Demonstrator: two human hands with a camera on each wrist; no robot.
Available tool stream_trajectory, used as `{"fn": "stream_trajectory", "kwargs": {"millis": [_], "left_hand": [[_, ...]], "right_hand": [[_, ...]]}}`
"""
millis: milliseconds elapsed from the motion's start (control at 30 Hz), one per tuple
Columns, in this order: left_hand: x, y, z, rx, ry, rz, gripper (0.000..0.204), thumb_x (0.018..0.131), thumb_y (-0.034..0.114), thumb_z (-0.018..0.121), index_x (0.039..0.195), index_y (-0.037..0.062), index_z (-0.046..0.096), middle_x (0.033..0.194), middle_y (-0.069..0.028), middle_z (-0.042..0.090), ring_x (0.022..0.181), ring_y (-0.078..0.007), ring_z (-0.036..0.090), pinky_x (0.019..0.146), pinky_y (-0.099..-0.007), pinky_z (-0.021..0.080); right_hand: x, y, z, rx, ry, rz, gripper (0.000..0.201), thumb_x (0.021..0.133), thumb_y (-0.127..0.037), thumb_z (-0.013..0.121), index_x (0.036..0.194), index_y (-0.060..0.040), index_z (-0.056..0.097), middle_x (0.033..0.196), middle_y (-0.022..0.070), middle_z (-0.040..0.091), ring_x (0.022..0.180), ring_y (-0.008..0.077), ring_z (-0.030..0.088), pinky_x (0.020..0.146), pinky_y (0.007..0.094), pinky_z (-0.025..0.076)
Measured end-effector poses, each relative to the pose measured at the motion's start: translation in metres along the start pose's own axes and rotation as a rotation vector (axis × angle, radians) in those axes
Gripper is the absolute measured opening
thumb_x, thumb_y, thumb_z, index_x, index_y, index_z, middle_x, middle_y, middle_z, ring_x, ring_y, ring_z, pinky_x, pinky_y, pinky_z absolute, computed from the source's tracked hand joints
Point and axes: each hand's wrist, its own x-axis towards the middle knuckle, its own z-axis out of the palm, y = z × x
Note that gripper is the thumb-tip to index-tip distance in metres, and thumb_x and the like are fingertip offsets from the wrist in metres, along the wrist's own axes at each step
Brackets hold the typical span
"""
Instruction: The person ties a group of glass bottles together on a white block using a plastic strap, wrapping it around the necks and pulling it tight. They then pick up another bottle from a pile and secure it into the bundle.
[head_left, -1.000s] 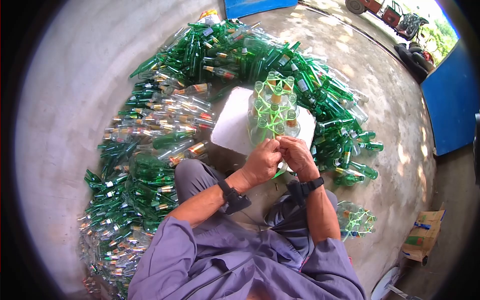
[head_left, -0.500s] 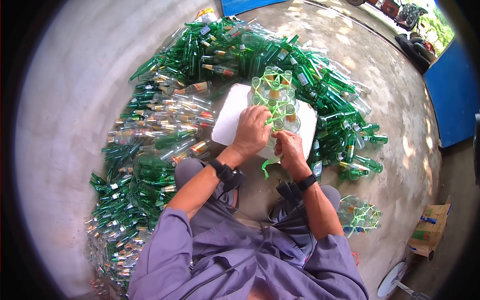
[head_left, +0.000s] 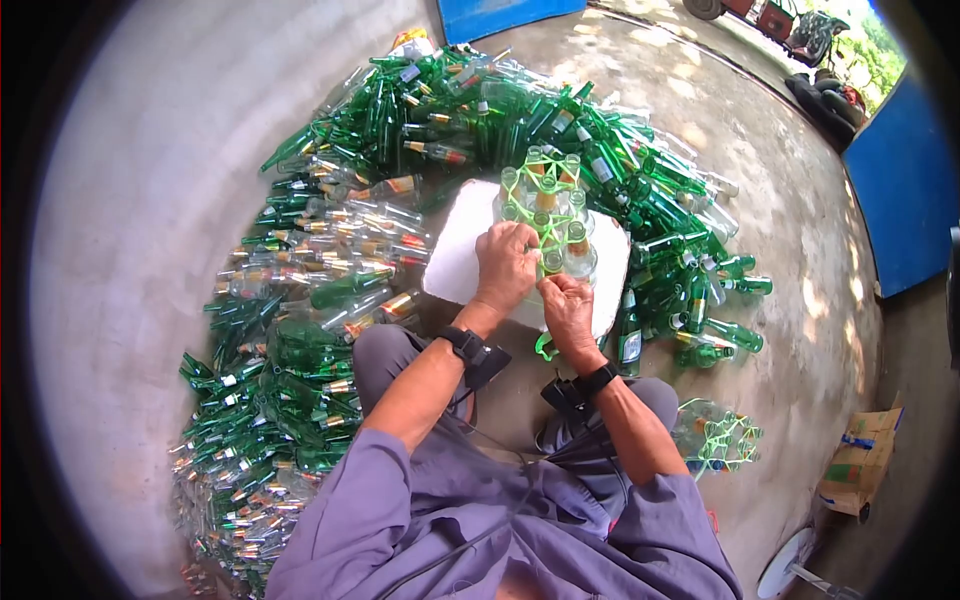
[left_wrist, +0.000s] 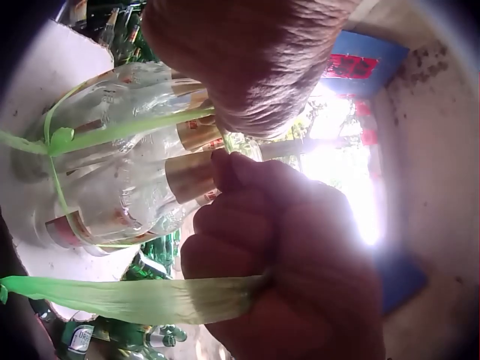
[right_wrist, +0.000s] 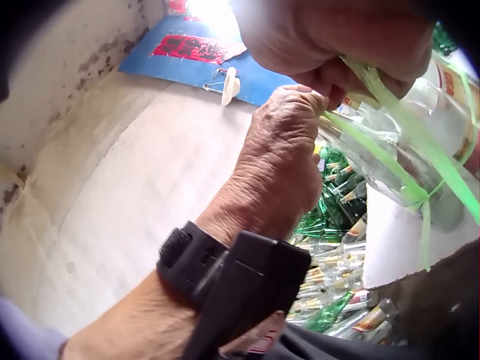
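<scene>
A bundle of clear glass bottles point(head_left: 577, 250) stands upright, its necks laced with light-green plastic strap point(head_left: 546, 222). Beneath it is a white block point(head_left: 455, 245). My left hand point(head_left: 506, 265) is at the near left of the bundle, its fingertips pinching the strap by a nearest bottle neck, as the right wrist view shows. My right hand point(head_left: 570, 312) sits just nearer to me, curled round a flat length of strap point(left_wrist: 150, 300) that trails from the fist. The two hands' fingertips almost meet in the left wrist view, and the bottle mouth there is partly hidden.
Heaps of green and clear bottles point(head_left: 310, 350) curve around the left and far sides. More green bottles point(head_left: 700, 290) lie to the right. A second strapped bundle point(head_left: 718, 438) stands beside my right knee. A cardboard piece point(head_left: 862, 460) lies farther right, near a blue panel point(head_left: 915, 190).
The hands were together at the near bottle; the left has since gone up and left along the strap. The right hand has shifted down and left. The dangling strap end has swung.
</scene>
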Motion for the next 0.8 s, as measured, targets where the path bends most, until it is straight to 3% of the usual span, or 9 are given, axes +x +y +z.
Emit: {"fn": "stream_trajectory", "kwargs": {"millis": [33,67,133,167,267,333,433,633,800], "left_hand": [[0.000,-0.001,0.001,0.001,-0.007,-0.012,0.020,0.077,0.009,0.070,0.093,0.0141,0.060,0.103,-0.0050,0.062,0.114,-0.0275,0.053,0.096,-0.0474,0.033],[0.000,-0.002,0.002,0.000,-0.006,-0.010,0.020,0.077,0.009,0.070,0.093,0.0141,0.060,0.103,-0.0050,0.062,0.114,-0.0275,0.053,0.096,-0.0474,0.033],[0.003,-0.003,0.004,0.044,-0.027,-0.094,0.017,0.076,0.012,0.072,0.090,0.0137,0.061,0.102,-0.0060,0.063,0.112,-0.0275,0.054,0.094,-0.0470,0.038],[0.004,-0.003,0.004,0.043,-0.021,-0.091,0.017,0.076,0.012,0.072,0.090,0.0137,0.061,0.102,-0.0060,0.063,0.112,-0.0275,0.054,0.094,-0.0470,0.038],[0.012,0.000,0.000,0.018,-0.040,-0.163,0.014,0.074,0.014,0.072,0.084,0.0133,0.063,0.097,-0.0067,0.064,0.107,-0.0278,0.056,0.091,-0.0457,0.045],[0.020,0.005,-0.003,-0.063,-0.176,-0.387,0.016,0.072,0.015,0.075,0.086,0.0109,0.067,0.089,-0.0044,0.068,0.109,-0.0264,0.055,0.093,-0.0398,0.048],[0.021,0.004,0.002,-0.131,-0.090,-0.328,0.011,0.072,0.008,0.072,0.083,0.0072,0.072,0.079,-0.0060,0.070,0.097,-0.0220,0.062,0.085,-0.0345,0.052],[0.020,-0.019,0.014,-0.447,-0.106,-0.305,0.012,0.073,-0.002,0.065,0.081,-0.0012,0.074,0.078,-0.0074,0.074,0.070,-0.0123,0.065,0.072,-0.0268,0.054],[0.023,-0.013,-0.009,-0.562,-0.237,-0.345,0.013,0.077,-0.001,0.063,0.082,-0.0006,0.075,0.080,-0.0088,0.074,0.078,-0.0121,0.068,0.077,-0.0268,0.055]], "right_hand": [[-0.001,-0.001,-0.001,-0.058,-0.013,-0.080,0.021,0.088,-0.009,0.062,0.075,0.0073,0.063,0.056,0.0113,0.057,0.054,0.0138,0.054,0.055,0.0357,0.044],[-0.001,0.000,-0.001,-0.058,-0.011,-0.082,0.021,0.088,-0.009,0.062,0.075,0.0073,0.063,0.056,0.0113,0.057,0.054,0.0138,0.054,0.055,0.0357,0.044],[-0.003,-0.002,0.002,-0.192,0.007,-0.226,0.020,0.089,-0.009,0.061,0.076,0.0065,0.064,0.062,0.0229,0.061,0.056,0.0285,0.062,0.057,0.0404,0.047],[-0.004,-0.003,0.004,-0.227,-0.003,-0.216,0.021,0.090,-0.011,0.061,0.076,0.0054,0.063,0.068,0.0293,0.060,0.063,0.0416,0.064,0.059,0.0458,0.048],[-0.005,-0.007,0.003,-0.304,-0.006,-0.261,0.022,0.090,-0.012,0.061,0.075,0.0042,0.062,0.067,0.0283,0.060,0.063,0.0440,0.064,0.059,0.0491,0.049],[-0.005,-0.008,0.002,-0.361,-0.005,-0.317,0.022,0.091,-0.013,0.061,0.076,0.0037,0.062,0.068,0.0286,0.060,0.064,0.0454,0.063,0.060,0.0509,0.049],[-0.005,-0.011,-0.001,-0.446,-0.010,-0.377,0.021,0.090,-0.011,0.061,0.074,0.0032,0.062,0.067,0.0266,0.060,0.063,0.0434,0.063,0.058,0.0490,0.048],[0.003,-0.028,-0.014,-0.538,-0.074,-0.404,0.022,0.089,-0.009,0.062,0.071,0.0033,0.061,0.063,0.0239,0.060,0.058,0.0385,0.064,0.054,0.0449,0.047],[0.007,-0.046,-0.019,-0.537,-0.159,-0.254,0.024,0.088,-0.018,0.061,0.078,0.0030,0.068,0.070,0.0272,0.063,0.069,0.0445,0.066,0.065,0.0506,0.052]]}}
